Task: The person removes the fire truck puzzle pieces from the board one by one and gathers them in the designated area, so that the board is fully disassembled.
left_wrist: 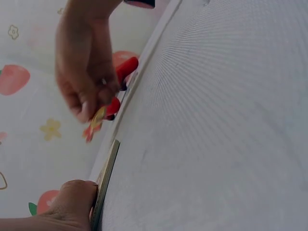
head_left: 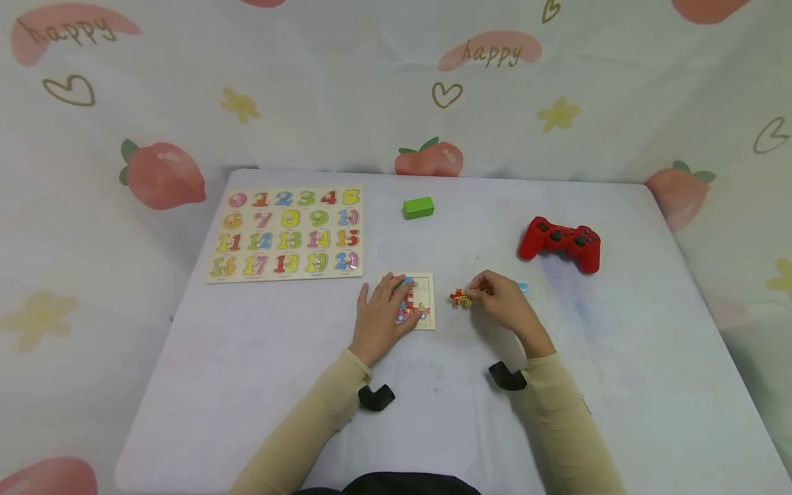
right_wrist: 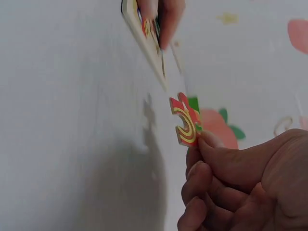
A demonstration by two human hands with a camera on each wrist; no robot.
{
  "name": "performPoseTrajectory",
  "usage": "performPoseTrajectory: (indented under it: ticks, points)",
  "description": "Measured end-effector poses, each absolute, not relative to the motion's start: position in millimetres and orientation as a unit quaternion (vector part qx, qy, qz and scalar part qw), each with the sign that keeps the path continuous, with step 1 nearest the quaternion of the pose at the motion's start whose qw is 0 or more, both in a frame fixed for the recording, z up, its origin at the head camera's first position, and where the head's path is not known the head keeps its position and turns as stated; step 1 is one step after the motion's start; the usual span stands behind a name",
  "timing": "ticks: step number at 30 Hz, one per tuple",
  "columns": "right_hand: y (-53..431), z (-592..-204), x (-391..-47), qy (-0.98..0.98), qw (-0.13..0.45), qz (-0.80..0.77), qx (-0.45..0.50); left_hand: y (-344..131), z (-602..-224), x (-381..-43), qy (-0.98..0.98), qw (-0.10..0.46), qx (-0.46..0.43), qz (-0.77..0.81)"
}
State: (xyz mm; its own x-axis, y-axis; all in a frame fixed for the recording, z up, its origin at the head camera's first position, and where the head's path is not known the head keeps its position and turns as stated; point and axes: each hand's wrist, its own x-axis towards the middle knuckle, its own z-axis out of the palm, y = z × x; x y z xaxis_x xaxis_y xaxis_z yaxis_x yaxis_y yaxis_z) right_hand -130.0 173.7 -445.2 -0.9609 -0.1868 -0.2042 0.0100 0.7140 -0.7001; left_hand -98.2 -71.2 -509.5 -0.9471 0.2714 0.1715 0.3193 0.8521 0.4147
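Note:
My right hand (head_left: 502, 302) pinches a red and yellow jigsaw puzzle piece (right_wrist: 186, 120) between thumb and fingertips. In the right wrist view the piece is held up off the table, its shadow falling beside it. To its left, my left hand (head_left: 382, 320) rests with spread fingers on a small wooden puzzle board (head_left: 427, 283), covering part of its colourful picture. The thumb of that hand lies at the board's edge in the left wrist view. A small blue piece (head_left: 523, 289) peeks out behind my right hand, mostly hidden by it.
A large wooden number board (head_left: 284, 232) lies at the back left of the white-covered table (head_left: 278, 412). Behind the small board sits a green block (head_left: 418, 207). A red game controller (head_left: 559, 244) is at the back right, beyond my right hand.

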Motion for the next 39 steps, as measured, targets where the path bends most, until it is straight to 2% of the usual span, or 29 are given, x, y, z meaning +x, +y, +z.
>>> performPoseTrajectory:
  ticks: [7,14,39]
  points:
    - [227,-447,-114,0.927,0.141,-0.347,-0.027,-71,-508,-98,-0.961,0.049,-0.154,-0.226]
    - [258,-453,-107,0.928,0.145,-0.342,-0.013,-71,-508,-98,-0.960,0.054,-0.156,-0.225]
    - [274,-458,-108,0.934,0.143,-0.329,0.002,-72,-511,-99,-0.958,0.060,-0.158,-0.230]
